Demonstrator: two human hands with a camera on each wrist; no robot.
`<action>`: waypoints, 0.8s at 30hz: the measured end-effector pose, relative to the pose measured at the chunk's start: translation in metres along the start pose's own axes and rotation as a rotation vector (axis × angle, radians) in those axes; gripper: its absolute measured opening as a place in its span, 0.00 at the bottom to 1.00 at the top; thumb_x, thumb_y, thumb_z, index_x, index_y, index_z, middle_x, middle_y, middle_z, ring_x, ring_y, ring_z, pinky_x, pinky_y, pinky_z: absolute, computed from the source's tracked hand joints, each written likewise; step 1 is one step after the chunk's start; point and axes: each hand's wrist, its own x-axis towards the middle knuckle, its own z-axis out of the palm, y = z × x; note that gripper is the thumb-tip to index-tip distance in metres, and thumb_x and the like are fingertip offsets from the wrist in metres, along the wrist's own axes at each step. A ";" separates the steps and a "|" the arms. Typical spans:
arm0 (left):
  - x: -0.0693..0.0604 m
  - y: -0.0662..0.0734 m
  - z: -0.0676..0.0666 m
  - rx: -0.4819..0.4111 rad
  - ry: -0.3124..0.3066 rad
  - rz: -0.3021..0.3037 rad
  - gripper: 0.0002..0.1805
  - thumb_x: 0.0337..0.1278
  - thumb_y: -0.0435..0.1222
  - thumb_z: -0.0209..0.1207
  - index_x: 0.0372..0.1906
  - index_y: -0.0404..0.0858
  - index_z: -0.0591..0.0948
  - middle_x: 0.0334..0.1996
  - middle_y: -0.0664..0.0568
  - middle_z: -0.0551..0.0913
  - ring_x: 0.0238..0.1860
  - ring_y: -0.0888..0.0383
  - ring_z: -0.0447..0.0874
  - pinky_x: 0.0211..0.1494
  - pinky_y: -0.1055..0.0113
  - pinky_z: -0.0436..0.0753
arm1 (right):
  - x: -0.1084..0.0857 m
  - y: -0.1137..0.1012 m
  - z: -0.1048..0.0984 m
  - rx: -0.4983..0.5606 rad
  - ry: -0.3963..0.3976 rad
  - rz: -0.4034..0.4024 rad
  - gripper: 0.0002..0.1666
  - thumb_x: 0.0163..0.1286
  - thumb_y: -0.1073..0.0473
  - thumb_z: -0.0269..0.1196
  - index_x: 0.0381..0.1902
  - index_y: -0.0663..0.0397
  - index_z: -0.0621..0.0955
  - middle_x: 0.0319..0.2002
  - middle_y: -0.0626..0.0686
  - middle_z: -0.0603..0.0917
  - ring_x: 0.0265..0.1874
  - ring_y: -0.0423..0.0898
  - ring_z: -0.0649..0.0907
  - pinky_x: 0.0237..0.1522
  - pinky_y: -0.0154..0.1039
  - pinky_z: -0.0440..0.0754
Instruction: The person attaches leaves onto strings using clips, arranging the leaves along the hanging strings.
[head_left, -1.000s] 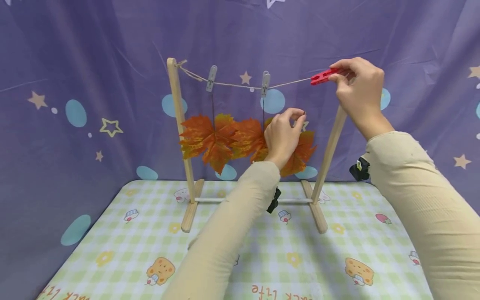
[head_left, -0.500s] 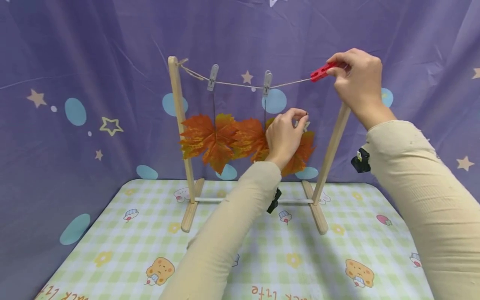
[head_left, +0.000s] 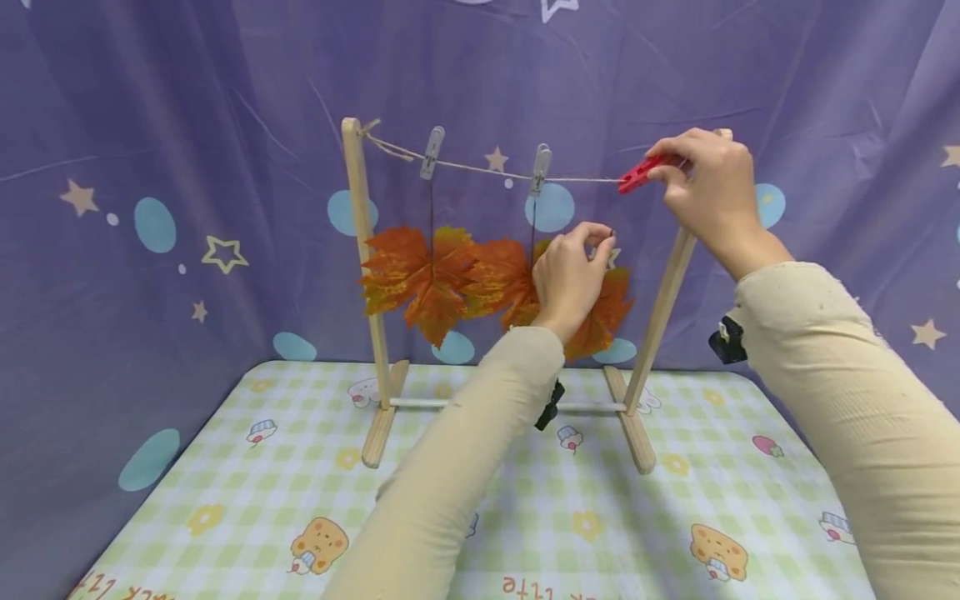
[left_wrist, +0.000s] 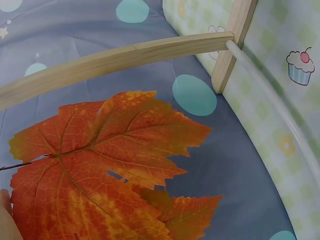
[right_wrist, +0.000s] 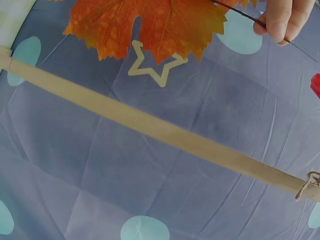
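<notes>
My right hand (head_left: 712, 187) pinches a red clothespin (head_left: 637, 175), whose tip is at the string (head_left: 581, 179) near its right end. Below, my left hand (head_left: 570, 275) pinches the dark stem (right_wrist: 240, 13) of an orange maple leaf (head_left: 606, 312). That stem's end sits under the clothespin, apart from it. Part of the leaf hides behind the left hand in the head view; the left wrist view shows an orange leaf (left_wrist: 100, 150) close up. Two more maple leaves, a left one (head_left: 420, 279) and a middle one (head_left: 498, 275), hang by their stems from grey clothespins (head_left: 432, 153).
A wooden frame with a left post (head_left: 360, 200), a right post (head_left: 663, 304) and a white crossbar (head_left: 420, 403) carries the string. It stands on a checkered tablecloth (head_left: 247, 500). Behind it hangs a purple curtain (head_left: 247, 108) with stars and dots.
The red clothespin rose slightly, then came down with my right hand, and the string's right part lowered with it. The right post's top has come into view. My left hand stays nearly still.
</notes>
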 end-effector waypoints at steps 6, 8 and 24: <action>0.006 0.002 -0.004 0.012 -0.039 -0.043 0.11 0.69 0.51 0.57 0.49 0.55 0.85 0.42 0.68 0.86 0.20 0.63 0.69 0.25 0.71 0.67 | 0.002 0.000 -0.001 0.008 -0.091 -0.009 0.07 0.62 0.72 0.68 0.39 0.67 0.87 0.34 0.63 0.86 0.27 0.57 0.80 0.40 0.48 0.64; 0.007 0.003 -0.005 0.021 -0.047 -0.045 0.11 0.69 0.50 0.58 0.49 0.55 0.85 0.43 0.68 0.86 0.21 0.64 0.70 0.26 0.71 0.67 | 0.003 0.000 -0.001 0.009 -0.112 -0.011 0.07 0.62 0.72 0.69 0.39 0.67 0.87 0.34 0.64 0.86 0.26 0.57 0.79 0.40 0.47 0.63; 0.013 0.005 -0.008 0.024 -0.025 -0.011 0.11 0.70 0.51 0.57 0.49 0.56 0.85 0.43 0.68 0.86 0.26 0.65 0.73 0.27 0.72 0.69 | 0.013 -0.004 -0.011 -0.031 -0.276 0.001 0.07 0.64 0.72 0.66 0.40 0.67 0.87 0.35 0.63 0.86 0.28 0.53 0.78 0.33 0.37 0.67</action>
